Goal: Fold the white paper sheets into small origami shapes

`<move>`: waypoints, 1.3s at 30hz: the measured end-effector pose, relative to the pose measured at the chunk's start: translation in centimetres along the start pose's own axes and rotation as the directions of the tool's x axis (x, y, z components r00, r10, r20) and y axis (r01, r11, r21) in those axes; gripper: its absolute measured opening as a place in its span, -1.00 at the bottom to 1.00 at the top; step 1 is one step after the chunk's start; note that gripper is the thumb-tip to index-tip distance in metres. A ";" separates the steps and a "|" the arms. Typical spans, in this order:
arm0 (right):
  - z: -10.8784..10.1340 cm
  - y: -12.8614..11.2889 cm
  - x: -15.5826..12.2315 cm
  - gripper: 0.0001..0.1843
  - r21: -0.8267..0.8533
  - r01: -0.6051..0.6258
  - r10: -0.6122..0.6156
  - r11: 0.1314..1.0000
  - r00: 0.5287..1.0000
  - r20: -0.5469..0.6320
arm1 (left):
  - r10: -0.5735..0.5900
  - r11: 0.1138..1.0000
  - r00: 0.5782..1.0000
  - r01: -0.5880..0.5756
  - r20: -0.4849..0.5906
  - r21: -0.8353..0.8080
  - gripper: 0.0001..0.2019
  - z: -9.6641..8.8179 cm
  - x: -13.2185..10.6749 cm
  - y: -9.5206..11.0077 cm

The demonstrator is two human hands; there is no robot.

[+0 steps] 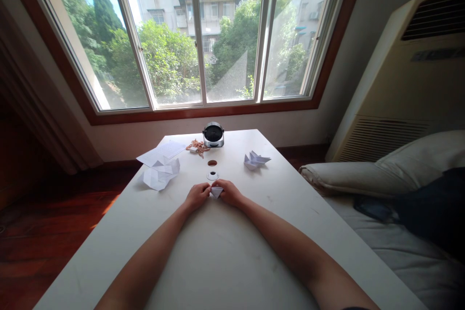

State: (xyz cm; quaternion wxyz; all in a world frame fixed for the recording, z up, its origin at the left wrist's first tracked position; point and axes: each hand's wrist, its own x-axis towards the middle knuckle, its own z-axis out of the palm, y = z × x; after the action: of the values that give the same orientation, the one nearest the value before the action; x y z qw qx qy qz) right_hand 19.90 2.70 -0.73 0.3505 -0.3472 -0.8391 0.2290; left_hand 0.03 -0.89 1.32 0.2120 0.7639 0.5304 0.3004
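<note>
The left hand [198, 195] and the right hand [229, 193] meet above a smooth, matt-looking white bench [232, 261], the grip of each closed by the fingertips on a small folded white paper triangle [217, 192], which sits between them, point toward the wearer. Just beyond it lies a round white ring-shaped cap [208, 176], near a round hole [212, 163] in the bench. A creased, faceted white paper sheet [162, 174] rests to the left, and a sharp-pointed folded white paper form [256, 160] to the right.
</note>
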 end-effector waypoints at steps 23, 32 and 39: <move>0.0 0.1 0.0 -0.46 -0.013 -0.009 0.009 1.000 1.000 0.011 | 0.017 1.000 1.000 -0.017 0.000 0.003 -0.63 0.0 0.1 -0.1; 0.1 0.2 0.0 -0.46 0.000 -0.018 0.018 1.000 1.000 0.007 | 0.007 1.000 1.000 -0.007 0.004 0.007 -0.64 0.0 0.1 -0.1; 0.3 0.4 0.1 -0.45 -0.009 -0.019 0.019 1.000 1.000 0.010 | 0.014 1.000 1.000 -0.014 0.006 0.003 -0.63 0.0 0.1 -0.1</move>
State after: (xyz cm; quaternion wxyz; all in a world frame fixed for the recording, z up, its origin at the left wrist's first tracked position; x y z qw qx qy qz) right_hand 19.85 3.03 -1.13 0.3424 -0.3557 -0.8386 0.2304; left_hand -0.03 -0.77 1.23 0.2103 0.7687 0.5250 0.2987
